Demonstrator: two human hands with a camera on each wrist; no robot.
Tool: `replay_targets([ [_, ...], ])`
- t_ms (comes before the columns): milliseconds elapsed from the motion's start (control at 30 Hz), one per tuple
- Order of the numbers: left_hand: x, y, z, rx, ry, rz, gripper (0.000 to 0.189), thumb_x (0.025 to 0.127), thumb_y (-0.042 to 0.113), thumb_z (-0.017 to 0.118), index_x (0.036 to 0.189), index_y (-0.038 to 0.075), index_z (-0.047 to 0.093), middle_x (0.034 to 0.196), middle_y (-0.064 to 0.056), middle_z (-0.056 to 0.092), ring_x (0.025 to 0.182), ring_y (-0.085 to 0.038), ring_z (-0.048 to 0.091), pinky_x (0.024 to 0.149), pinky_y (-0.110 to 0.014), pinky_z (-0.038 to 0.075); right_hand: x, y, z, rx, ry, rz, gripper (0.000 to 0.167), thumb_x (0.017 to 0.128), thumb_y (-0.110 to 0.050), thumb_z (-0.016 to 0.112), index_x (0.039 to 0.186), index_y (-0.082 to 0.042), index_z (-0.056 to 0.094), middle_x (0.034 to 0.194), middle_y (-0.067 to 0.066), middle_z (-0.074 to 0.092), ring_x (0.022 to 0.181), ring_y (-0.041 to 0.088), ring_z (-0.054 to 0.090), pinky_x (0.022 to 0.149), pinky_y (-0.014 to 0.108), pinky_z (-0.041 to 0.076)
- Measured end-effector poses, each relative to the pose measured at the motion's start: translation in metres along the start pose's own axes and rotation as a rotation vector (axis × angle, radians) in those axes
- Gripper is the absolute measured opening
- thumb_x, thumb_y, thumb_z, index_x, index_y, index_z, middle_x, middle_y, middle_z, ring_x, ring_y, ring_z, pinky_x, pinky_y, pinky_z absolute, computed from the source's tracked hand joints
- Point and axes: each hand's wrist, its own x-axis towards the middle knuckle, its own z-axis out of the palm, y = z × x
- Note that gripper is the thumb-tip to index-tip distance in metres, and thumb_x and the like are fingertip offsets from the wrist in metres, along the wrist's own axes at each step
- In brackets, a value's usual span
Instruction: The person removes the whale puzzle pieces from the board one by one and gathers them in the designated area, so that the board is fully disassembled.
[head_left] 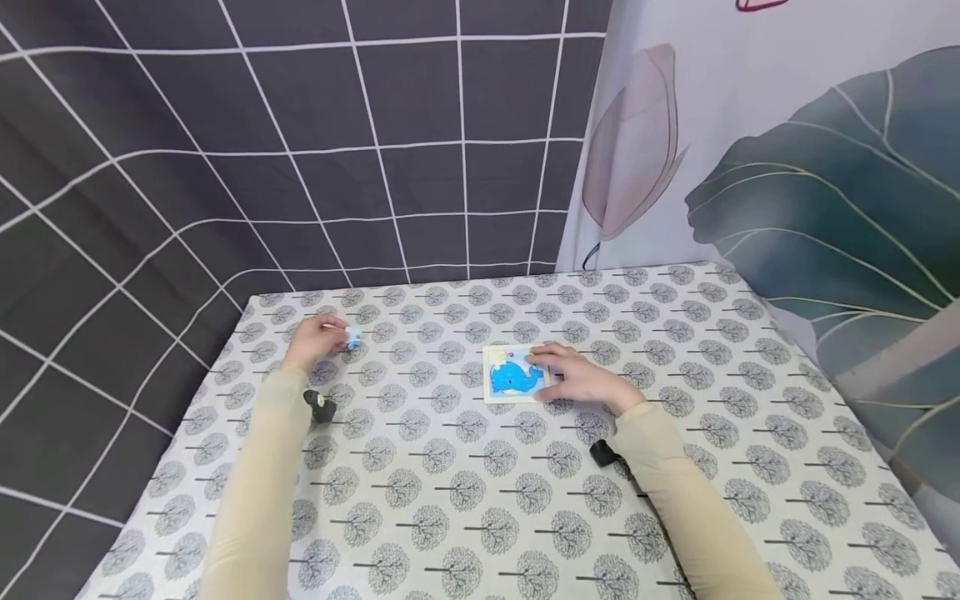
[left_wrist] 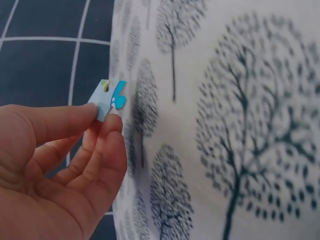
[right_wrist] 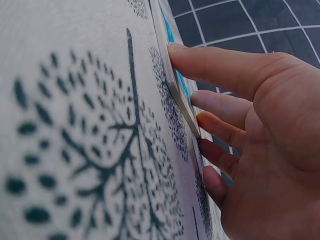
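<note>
- Board (head_left: 517, 399): lies flat on the tree-print cloth (head_left: 420, 517). The head view shows its blue whale (head_left: 513, 377); the right wrist view, nearly edge-on, shows its thickness instead.
- Right hand (head_left: 581, 377): at the board's right end, thumb and fingers clamped on it. The right wrist view shows fingers along the edge that the head view partly hides.
- Piece (left_wrist: 107, 99): well left of the board, slightly farther from the person. Only the left wrist view resolves its pale ground and bright blue patch.
- Left hand (head_left: 311, 343): left of the board, thumb and fingertips pinching the piece.
</note>
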Motion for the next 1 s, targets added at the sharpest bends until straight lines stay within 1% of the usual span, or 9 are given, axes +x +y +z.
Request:
replay_targets([
  [200, 0.0022, -0.0080, -0.0033, 0.090, 0.000, -0.040, 0.032, 0.093, 0.002, 0.061, 0.120, -0.013, 0.057, 0.089, -0.007, 0.064, 0.069, -0.004, 0.059, 0.066, -0.017, 0.053, -0.0004, 0.0010, -0.0014, 0.018, 0.002, -0.002, 0.076, 0.086, -0.033, 0.076, 0.149, -0.004, 0.046, 0.160, 0.016, 0.032, 0.147, 0.045, 0.020, 0.114, 0.071, 0.015],
  [367, 0.0025, -0.0066, -0.0051, 0.197, 0.013, -0.060, 0.026, 0.092, 0.002, 0.063, 0.114, -0.010, 0.060, 0.083, -0.006, 0.065, 0.069, -0.007, 0.059, 0.065, -0.021, 0.050, 0.0000, 0.0000, -0.0018, 0.022, 0.007, -0.003, 0.076, 0.085, -0.034, 0.076, 0.149, -0.005, 0.047, 0.159, 0.016, 0.033, 0.147, 0.044, 0.021, 0.114, 0.071, 0.015],
  [467, 0.0006, -0.0032, -0.0020, 0.287, 0.033, -0.059, 0.024, 0.091, 0.003, 0.063, 0.111, -0.009, 0.062, 0.083, -0.011, 0.067, 0.070, -0.012, 0.059, 0.068, -0.028, 0.050, -0.0006, -0.0003, -0.0013, 0.025, 0.007, -0.004, 0.076, 0.085, -0.034, 0.076, 0.149, -0.005, 0.047, 0.159, 0.016, 0.033, 0.147, 0.044, 0.021, 0.114, 0.071, 0.015],
  [533, -0.0007, -0.0010, -0.0003, 0.368, 0.055, -0.040, 0.022, 0.090, 0.003, 0.061, 0.108, -0.009, 0.064, 0.086, -0.016, 0.068, 0.072, -0.018, 0.060, 0.070, -0.034, 0.051, -0.0004, -0.0008, -0.0012, 0.031, 0.006, -0.005, 0.076, 0.085, -0.033, 0.076, 0.149, -0.005, 0.047, 0.159, 0.016, 0.033, 0.147, 0.044, 0.021, 0.114, 0.071, 0.015],
  [667, -0.0017, -0.0011, 0.0003, 0.473, 0.088, 0.006, 0.021, 0.091, 0.004, 0.056, 0.098, -0.011, 0.068, 0.089, -0.021, 0.068, 0.070, -0.023, 0.058, 0.066, -0.035, 0.051, 0.0007, -0.0009, 0.0001, 0.042, 0.002, -0.004, 0.076, 0.085, -0.034, 0.076, 0.149, -0.005, 0.047, 0.160, 0.016, 0.032, 0.148, 0.043, 0.020, 0.114, 0.070, 0.014],
  [733, -0.0019, -0.0023, -0.0007, 0.479, 0.088, 0.013, 0.023, 0.092, 0.005, 0.054, 0.096, -0.011, 0.069, 0.086, -0.020, 0.069, 0.068, -0.022, 0.057, 0.062, -0.032, 0.049, 0.0010, -0.0006, 0.0007, 0.045, -0.003, 0.000, 0.076, 0.085, -0.034, 0.076, 0.149, -0.005, 0.047, 0.160, 0.016, 0.032, 0.148, 0.043, 0.020, 0.114, 0.070, 0.014],
  [800, -0.0017, -0.0040, -0.0014, 0.455, 0.081, -0.001, 0.024, 0.092, 0.006, 0.054, 0.097, -0.011, 0.069, 0.084, -0.018, 0.069, 0.068, -0.022, 0.057, 0.061, -0.030, 0.047, 0.0006, -0.0005, 0.0011, 0.044, -0.004, 0.006, 0.076, 0.085, -0.034, 0.076, 0.149, -0.005, 0.047, 0.160, 0.015, 0.032, 0.148, 0.043, 0.020, 0.114, 0.070, 0.014],
  [900, -0.0015, -0.0047, 0.0000, 0.412, 0.079, -0.039, 0.025, 0.093, 0.009, 0.055, 0.103, -0.010, 0.068, 0.083, -0.016, 0.069, 0.073, -0.022, 0.058, 0.064, -0.031, 0.048, -0.0006, -0.0006, 0.0003, 0.037, 0.004, 0.006, 0.076, 0.085, -0.034, 0.076, 0.148, -0.005, 0.047, 0.159, 0.015, 0.033, 0.147, 0.044, 0.021, 0.114, 0.070, 0.015],
  [1000, -0.0001, -0.0044, 0.0015, 0.388, 0.089, -0.049, 0.026, 0.094, 0.011, 0.056, 0.104, -0.010, 0.068, 0.081, -0.014, 0.068, 0.075, -0.023, 0.059, 0.067, -0.033, 0.049, -0.0011, -0.0009, -0.0008, 0.024, 0.016, -0.003, 0.075, 0.085, -0.033, 0.076, 0.148, -0.005, 0.048, 0.159, 0.016, 0.034, 0.147, 0.045, 0.022, 0.114, 0.071, 0.015],
])
